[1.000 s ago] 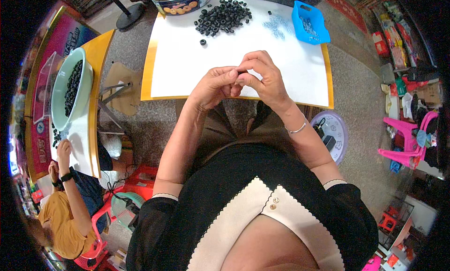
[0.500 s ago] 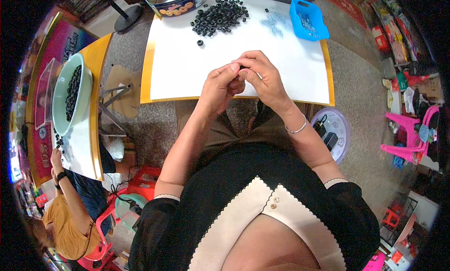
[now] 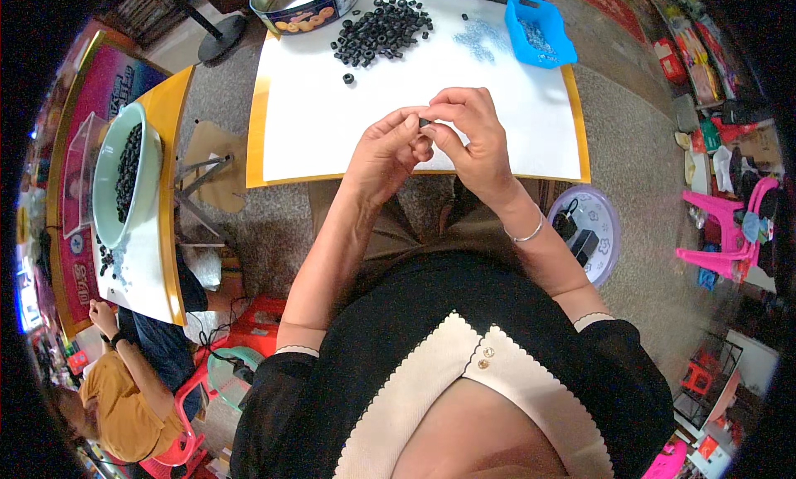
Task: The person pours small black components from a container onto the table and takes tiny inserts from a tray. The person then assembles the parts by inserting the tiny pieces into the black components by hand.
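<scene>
My left hand (image 3: 388, 145) and my right hand (image 3: 469, 131) meet above the near edge of a white table top (image 3: 315, 122). Their fingertips pinch one small black ring (image 3: 424, 122) between them. A pile of the same black rings (image 3: 383, 29) lies at the far side of the table, and a single ring (image 3: 348, 78) sits apart from it. A scatter of small clear bits (image 3: 481, 39) lies to the right of the pile, next to a blue tray (image 3: 537, 29). A thin bracelet (image 3: 527, 233) circles my right wrist.
A round metal tin (image 3: 303, 2) stands at the far left corner. To my left a second table (image 3: 137, 255) carries a pale green bowl (image 3: 106, 184) of black rings, with another person (image 3: 124, 404) seated at it. A lilac basin (image 3: 590, 230) and pink plastic stools (image 3: 730, 230) stand to my right.
Both hands stay together over the table's near edge; the fingers have shifted slightly around the small black ring. The view has tilted a little.
</scene>
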### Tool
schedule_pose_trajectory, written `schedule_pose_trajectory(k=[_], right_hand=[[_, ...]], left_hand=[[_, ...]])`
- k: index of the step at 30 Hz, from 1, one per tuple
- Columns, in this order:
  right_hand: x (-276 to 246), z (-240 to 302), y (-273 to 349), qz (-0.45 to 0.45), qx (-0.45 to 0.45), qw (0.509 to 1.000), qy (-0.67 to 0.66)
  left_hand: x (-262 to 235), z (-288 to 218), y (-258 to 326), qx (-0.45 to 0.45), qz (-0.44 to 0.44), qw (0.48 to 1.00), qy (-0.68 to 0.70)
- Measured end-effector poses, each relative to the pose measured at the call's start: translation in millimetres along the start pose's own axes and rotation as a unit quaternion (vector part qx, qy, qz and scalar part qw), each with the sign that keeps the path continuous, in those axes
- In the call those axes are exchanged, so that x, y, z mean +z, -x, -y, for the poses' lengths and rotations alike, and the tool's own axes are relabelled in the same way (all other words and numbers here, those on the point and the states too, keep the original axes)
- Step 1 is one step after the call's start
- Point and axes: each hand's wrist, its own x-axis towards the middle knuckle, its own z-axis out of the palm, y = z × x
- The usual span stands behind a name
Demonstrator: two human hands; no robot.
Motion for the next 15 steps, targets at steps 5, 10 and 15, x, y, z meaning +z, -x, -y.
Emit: schedule_pose_trajectory(k=[5, 10, 15], right_hand=[[-1, 4, 4, -0.012, 0.006, 0.999, 0.046], [-3, 10, 5, 0.000, 0.041, 0.999, 0.010], [-7, 9, 7, 0.001, 0.135, 0.987, -0.090]], left_hand=[[2, -2, 1, 0.028, -0.044, 0.998, -0.028], [9, -2, 2, 0.074, -0.069, 0.989, -0.105], [16, -11, 7, 0.044, -0.089, 0.987, -0.123]])
